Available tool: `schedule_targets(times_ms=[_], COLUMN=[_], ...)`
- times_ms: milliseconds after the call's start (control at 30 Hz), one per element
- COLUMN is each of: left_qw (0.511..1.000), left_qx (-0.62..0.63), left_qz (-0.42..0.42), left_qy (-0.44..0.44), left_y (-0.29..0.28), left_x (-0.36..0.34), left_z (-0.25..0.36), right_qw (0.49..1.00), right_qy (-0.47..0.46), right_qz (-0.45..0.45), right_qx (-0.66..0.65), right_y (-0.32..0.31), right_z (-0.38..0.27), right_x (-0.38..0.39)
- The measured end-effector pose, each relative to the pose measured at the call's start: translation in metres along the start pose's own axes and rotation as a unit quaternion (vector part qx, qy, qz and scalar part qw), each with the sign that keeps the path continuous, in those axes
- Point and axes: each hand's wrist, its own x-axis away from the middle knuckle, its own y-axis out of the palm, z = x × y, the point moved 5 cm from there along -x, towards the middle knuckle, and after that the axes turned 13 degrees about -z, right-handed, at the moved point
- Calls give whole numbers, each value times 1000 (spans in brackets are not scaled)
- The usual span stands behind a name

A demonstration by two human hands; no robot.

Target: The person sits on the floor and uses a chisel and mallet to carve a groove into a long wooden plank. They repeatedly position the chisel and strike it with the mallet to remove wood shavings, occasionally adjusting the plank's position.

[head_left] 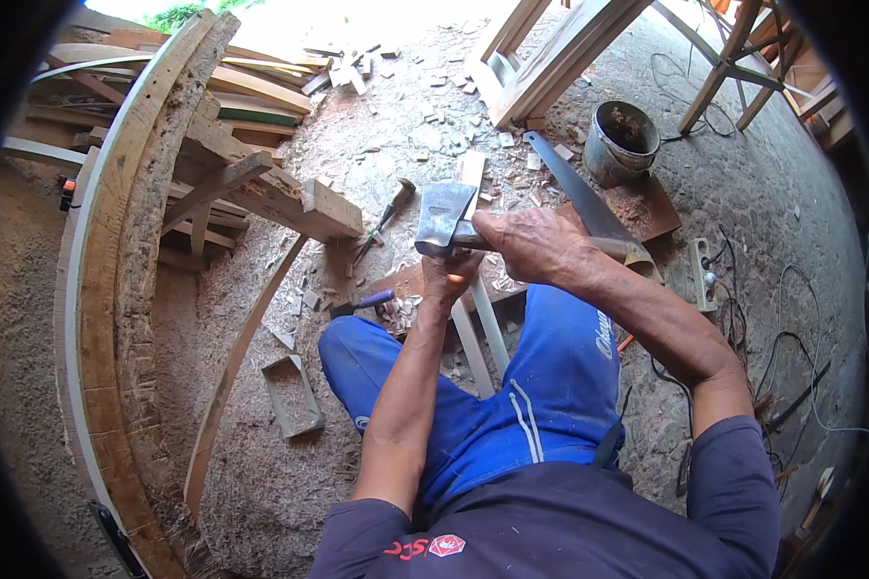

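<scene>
My right hand (536, 241) is wrapped round the handle of a hatchet (444, 214), near its head. The steel head sits over a pale wooden strip (472, 172), blade toward the left. Below the head, my left hand (451, 275) is closed round the strip; the hatchet partly hides its fingers. Whether the blade touches the wood, I cannot tell. Two pale lengths (470, 349) show between my knees; one seems to continue the held strip. A low wooden board (410, 282) lies beneath my hands.
A handsaw (574, 183) lies beside a bucket (624, 140) at right. A hammer (396, 201) and a purple-handled tool (372, 300) lie left of my hands. A large curved timber (116, 289) stands at left. Wood chips cover the floor; a power strip (702, 275) and cables lie right.
</scene>
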Motion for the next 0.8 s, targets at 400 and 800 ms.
schedule_targets(times_ms=[400, 800], left_qw=[999, 995], left_qx=[-29, -35], left_qz=[-30, 51], left_qy=[-13, 74], left_y=[11, -3], left_x=[2, 9], left_z=[7, -12], right_qw=[1000, 999], right_qy=[-2, 6], right_qz=[25, 5], right_qx=[-15, -43], right_y=[9, 6], right_z=[14, 13], right_x=[4, -8])
